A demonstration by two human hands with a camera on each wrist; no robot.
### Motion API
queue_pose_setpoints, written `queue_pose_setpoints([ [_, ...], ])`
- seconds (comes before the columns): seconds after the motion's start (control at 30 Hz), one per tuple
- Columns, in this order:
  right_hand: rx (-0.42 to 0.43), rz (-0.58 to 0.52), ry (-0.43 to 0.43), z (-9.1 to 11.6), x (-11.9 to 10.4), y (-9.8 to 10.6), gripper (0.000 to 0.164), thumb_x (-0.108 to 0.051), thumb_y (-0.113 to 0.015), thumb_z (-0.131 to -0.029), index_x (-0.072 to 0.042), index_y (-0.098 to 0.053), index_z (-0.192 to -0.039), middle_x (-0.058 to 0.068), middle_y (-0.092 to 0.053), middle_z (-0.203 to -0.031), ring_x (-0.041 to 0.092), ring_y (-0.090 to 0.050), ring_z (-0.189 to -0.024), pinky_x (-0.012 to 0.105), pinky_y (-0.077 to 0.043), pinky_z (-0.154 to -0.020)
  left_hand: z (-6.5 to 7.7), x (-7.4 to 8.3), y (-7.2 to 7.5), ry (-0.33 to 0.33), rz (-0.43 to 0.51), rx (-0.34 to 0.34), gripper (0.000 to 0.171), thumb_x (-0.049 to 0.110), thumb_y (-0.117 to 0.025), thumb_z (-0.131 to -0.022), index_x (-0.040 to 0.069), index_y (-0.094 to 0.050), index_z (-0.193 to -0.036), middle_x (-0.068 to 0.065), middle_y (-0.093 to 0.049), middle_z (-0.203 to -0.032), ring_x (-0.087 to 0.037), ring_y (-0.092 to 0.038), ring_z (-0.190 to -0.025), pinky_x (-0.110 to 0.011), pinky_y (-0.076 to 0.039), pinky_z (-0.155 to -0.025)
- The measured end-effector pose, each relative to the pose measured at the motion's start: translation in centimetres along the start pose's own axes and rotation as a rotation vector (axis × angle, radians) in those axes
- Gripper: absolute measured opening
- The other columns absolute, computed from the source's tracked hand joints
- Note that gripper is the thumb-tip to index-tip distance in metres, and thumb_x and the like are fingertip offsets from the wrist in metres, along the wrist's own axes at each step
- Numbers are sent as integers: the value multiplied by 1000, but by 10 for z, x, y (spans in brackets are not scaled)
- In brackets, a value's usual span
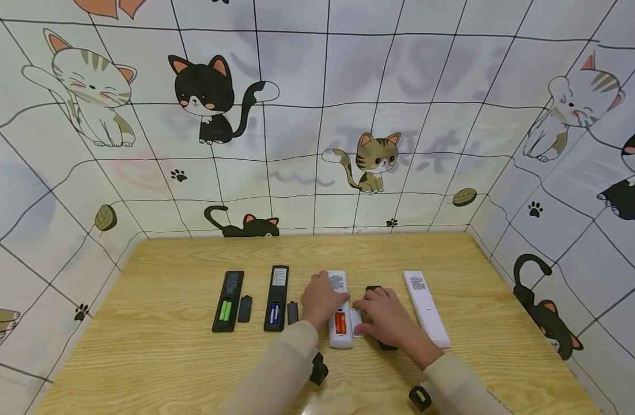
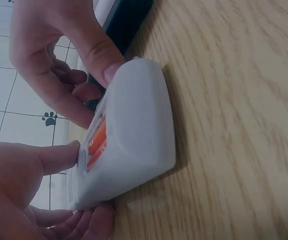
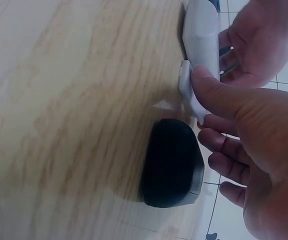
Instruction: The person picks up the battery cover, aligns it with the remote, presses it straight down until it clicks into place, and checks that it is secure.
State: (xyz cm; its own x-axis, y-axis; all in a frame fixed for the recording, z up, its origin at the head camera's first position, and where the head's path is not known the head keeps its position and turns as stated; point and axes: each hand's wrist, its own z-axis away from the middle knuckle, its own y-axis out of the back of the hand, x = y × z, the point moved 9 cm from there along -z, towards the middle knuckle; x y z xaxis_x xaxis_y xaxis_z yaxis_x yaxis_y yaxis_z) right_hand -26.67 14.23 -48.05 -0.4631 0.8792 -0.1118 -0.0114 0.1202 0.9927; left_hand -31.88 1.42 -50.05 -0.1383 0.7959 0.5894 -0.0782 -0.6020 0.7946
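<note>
A white remote control (image 1: 340,341) lies back side up, its battery bay uncovered. Two orange batteries (image 1: 340,323) sit in that bay. My left hand (image 1: 320,298) grips the remote across its body, thumb on the top face and fingers along the side, as the left wrist view shows (image 2: 19,182). Just right of the remote, a white battery cover (image 3: 185,90) is pinched between thumb and fingers of my right hand (image 1: 387,316). The cover is tilted beside the remote in the right wrist view. Beneath my right hand is a black remote control (image 3: 171,165), partly hidden.
Left of the hands lie a black remote (image 1: 233,285) with green batteries (image 1: 226,311) and another black remote (image 1: 279,288) with blue batteries (image 1: 273,314). Their loose covers (image 1: 245,309) lie alongside. A closed white remote (image 1: 426,305) is at the right. Cat-patterned cloth (image 1: 297,132) surrounds the wooden table (image 1: 167,346).
</note>
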Motion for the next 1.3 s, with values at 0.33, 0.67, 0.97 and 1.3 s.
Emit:
queue_pose_setpoints([
  [0.33,-8,25,-11,-2,-2,-2,50,-48,-79,-75,-17,-71,-113,-3,-63,-98,19,-52,-95,44,-39,-94,-1,3,1,21,8,4,67,42,-80,-76,3,-54,-124,-13,-57,-103,-25,-55,-76,-41,-50,-70],
  [0.67,-12,-15,-51,-3,2,-2,46,-47,-81,-73,-17,-70,-107,-3,-65,-101,20,-54,-100,45,-38,-97,-1,2,1,44,58,-7,67,39,-82,-74,5,-54,-125,-12,-56,-101,-26,-55,-78,-42,-48,-74],
  [0.97,3,-33,-56,-3,4,0,46,-47,-83,-71,-18,-68,-102,-4,-67,-99,19,-55,-97,44,-39,-95,-3,-3,1,85,122,-25,64,38,-85,-72,7,-58,-121,-8,-61,-95,-21,-57,-76,-36,-46,-70],
  [1.3,12,-34,-33,-3,1,2,40,-45,-82,-70,-21,-59,-92,-13,-53,-67,9,-46,-70,35,-37,-80,-6,-15,-4,84,290,-70,47,35,-84,-74,8,-63,-107,-4,-65,-88,-17,-59,-72,-28,-46,-60],
])
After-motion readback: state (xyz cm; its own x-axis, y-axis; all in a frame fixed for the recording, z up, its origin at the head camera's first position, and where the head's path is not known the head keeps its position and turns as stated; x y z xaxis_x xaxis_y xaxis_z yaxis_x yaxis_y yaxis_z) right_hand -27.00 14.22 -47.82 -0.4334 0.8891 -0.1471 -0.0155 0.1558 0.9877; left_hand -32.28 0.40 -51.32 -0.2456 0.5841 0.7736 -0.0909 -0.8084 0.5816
